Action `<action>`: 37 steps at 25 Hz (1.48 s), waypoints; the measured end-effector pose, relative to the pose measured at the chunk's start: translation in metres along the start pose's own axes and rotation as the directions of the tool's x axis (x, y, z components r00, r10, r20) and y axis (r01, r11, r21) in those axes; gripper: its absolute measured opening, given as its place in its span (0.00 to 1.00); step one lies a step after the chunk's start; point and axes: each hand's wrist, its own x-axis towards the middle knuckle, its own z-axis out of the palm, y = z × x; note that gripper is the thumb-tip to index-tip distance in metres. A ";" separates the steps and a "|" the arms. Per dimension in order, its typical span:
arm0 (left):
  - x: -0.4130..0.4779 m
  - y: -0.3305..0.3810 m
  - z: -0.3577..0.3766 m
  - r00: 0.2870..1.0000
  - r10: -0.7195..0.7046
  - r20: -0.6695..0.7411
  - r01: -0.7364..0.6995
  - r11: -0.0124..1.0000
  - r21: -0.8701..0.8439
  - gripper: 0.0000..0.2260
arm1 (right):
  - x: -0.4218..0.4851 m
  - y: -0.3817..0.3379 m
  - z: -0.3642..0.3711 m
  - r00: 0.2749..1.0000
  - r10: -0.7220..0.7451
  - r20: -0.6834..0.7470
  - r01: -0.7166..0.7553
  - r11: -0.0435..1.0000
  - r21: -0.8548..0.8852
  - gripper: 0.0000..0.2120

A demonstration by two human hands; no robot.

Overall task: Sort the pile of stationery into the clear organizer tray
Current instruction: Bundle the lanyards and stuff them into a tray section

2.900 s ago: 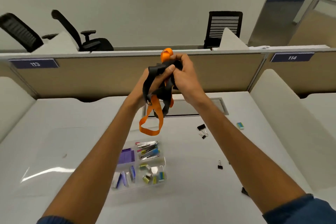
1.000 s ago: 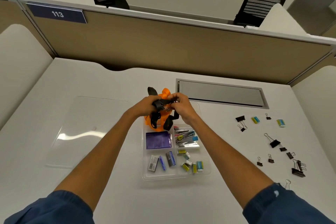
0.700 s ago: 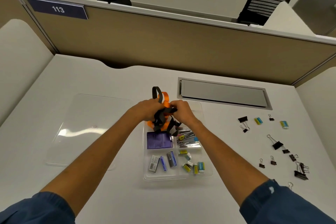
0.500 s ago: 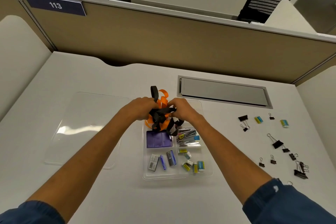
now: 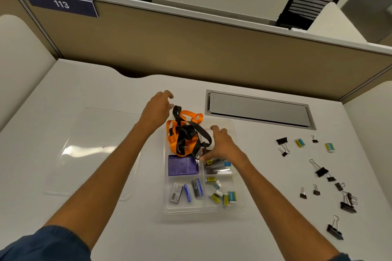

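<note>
A bundle of orange and black lanyards (image 5: 185, 135) lies in the far-left compartment of the clear organizer tray (image 5: 239, 205). My left hand (image 5: 158, 108) hovers open just left of the bundle, fingers spread. Open as well, my right hand (image 5: 223, 144) sits just right of it, with the thumb close to a black strap. The tray also holds a purple box (image 5: 182, 165), nail clippers (image 5: 218, 168), staple boxes (image 5: 186, 192) and small erasers (image 5: 222, 195). Several black binder clips (image 5: 319, 170) and two erasers (image 5: 299, 142) lie loose on the desk at the right.
The tray's clear lid (image 5: 91, 150) lies flat on the white desk to the left. A grey cable hatch (image 5: 258, 110) is set into the desk behind the tray. A tan partition (image 5: 191, 48) closes the far edge, with white side panels left and right.
Both hands carried the lanyard bundle down into the tray's far-left compartment, then let go and drew apart. The bundle now rests there on its own.
</note>
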 end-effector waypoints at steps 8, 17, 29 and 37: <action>0.024 0.006 0.044 0.879 -0.231 0.417 0.328 0.927 -0.179 0.32 | -0.004 -0.016 0.023 0.981 -0.158 -0.111 0.145 0.982 -0.119 0.33; 0.005 0.014 0.035 0.996 0.088 0.033 -0.080 0.976 -0.203 0.10 | 0.026 -0.049 0.021 0.936 -0.075 -0.343 0.173 0.949 0.263 0.06; -0.059 -0.007 0.034 0.783 0.272 0.559 -0.423 0.892 0.159 0.14 | 0.046 -0.056 0.001 0.967 -0.246 -0.062 0.243 0.969 -0.045 0.08; -0.037 0.012 0.051 0.728 0.116 0.675 -0.408 0.865 0.291 0.13 | 0.038 -0.021 -0.017 0.944 -0.253 -0.213 0.292 0.939 0.179 0.24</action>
